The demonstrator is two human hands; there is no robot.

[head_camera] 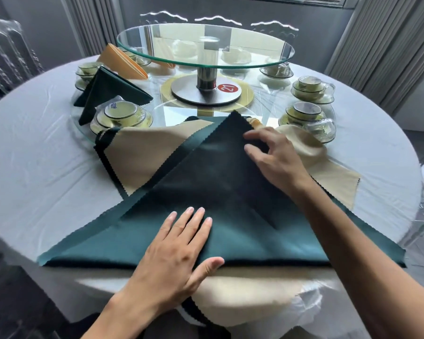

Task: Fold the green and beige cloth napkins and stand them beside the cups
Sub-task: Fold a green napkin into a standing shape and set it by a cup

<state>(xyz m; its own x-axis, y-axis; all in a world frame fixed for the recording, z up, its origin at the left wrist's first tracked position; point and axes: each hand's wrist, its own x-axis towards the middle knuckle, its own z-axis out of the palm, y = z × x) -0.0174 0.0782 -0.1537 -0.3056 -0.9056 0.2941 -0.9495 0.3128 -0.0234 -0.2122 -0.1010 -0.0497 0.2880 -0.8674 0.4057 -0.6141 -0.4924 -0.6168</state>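
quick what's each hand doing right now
Left hand: open, pressing flat on the green napkin.
Right hand: fingers curled, pinching the green napkin's fold near its top corner.

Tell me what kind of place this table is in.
Probably a restaurant's banquet room: a round table with a glass turntable, a red number tag, and wrapped cup sets at each place beside folded napkins.

Two bare forearms, entering from 6 o'clock and 4 o'clock. No sleeves, cuffs or gloves showing up to the frame edge. Left hand (179,250) bare, nails short and unpainted. Right hand (276,157) likewise bare. No rings, watch or bands visible on fingers or wrists.
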